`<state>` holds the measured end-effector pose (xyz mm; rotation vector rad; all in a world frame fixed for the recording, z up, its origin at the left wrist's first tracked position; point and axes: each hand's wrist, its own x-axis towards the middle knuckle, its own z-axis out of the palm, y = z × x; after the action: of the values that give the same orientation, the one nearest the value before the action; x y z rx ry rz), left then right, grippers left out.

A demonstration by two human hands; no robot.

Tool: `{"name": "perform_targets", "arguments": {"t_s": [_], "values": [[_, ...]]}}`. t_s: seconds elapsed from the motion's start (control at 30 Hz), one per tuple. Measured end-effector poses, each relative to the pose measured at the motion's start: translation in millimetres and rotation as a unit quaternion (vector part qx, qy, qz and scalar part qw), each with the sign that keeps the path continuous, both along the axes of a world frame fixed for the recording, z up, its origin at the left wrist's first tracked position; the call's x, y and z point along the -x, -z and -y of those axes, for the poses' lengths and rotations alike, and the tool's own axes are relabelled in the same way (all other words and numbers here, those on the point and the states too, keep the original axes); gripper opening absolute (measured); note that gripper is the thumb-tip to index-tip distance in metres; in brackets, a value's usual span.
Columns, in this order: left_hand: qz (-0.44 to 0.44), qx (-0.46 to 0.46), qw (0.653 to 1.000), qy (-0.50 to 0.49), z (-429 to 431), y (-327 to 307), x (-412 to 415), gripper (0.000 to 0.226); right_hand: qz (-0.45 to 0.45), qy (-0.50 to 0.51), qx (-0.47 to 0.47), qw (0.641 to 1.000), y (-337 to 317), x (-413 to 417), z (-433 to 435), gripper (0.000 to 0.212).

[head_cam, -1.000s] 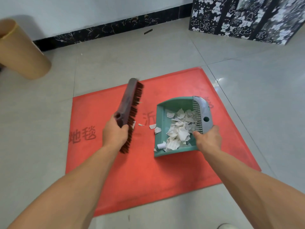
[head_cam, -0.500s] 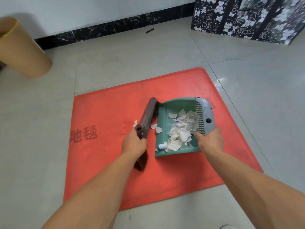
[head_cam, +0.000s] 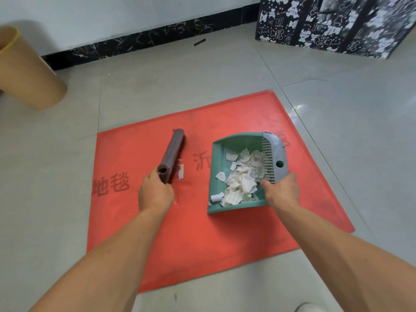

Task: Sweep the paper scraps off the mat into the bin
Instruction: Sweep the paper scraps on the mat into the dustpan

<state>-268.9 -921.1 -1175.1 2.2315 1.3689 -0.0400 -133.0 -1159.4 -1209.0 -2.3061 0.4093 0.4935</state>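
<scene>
A red mat point(head_cam: 202, 233) lies on the tiled floor. My left hand point(head_cam: 155, 194) grips the near end of a dark brown brush point(head_cam: 172, 155), whose bristles face down on the mat, left of the dustpan. One white paper scrap point(head_cam: 180, 172) lies just right of the brush. My right hand point(head_cam: 282, 191) holds the grey back edge of a green dustpan point(head_cam: 217, 158) that rests on the mat. A heap of paper scraps point(head_cam: 239, 180) fills the dustpan. The tan bin point(head_cam: 24, 73) stands on the floor at the far left, off the mat.
A black-and-white patterned box point(head_cam: 333, 23) stands at the back right. A dark skirting board point(head_cam: 144, 41) runs along the wall, with a small dark strip point(head_cam: 200, 42) on the floor before it. A white shoe tip point(head_cam: 308, 307) shows at the bottom edge.
The brush swept right to the dustpan's open side, pushing scraps in, then moved back left and now rests on the mat apart from the dustpan. The dustpan stayed put.
</scene>
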Motion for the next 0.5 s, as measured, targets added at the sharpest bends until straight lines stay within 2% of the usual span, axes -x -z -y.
{"name": "perform_targets", "arguments": {"t_s": [0.1,0.23,0.37,0.43,0.5], "values": [[-0.009,0.064,0.997,0.03,12.6,3.5,6.6,0.055,-0.003,-0.001,0.002,1.0,-0.7,0.1,-0.9,0.065],[0.041,0.128,0.989,0.06,22.9,-2.2,-0.5,0.058,0.0,-0.007,0.004,1.0,-0.7,0.8,-0.6,0.064],[0.107,0.081,0.991,0.0,9.8,-3.3,-6.3,0.056,0.005,-0.006,-0.001,1.0,-1.1,-0.1,-0.9,0.063],[0.097,0.028,0.995,-0.021,0.3,-3.6,-5.2,0.054,0.004,-0.006,-0.003,1.0,-1.1,0.0,-0.9,0.063],[0.049,-0.01,0.998,-0.023,-7.7,-2.0,0.6,0.052,0.002,-0.007,-0.001,1.0,-1.3,0.2,-0.3,0.063]]}}
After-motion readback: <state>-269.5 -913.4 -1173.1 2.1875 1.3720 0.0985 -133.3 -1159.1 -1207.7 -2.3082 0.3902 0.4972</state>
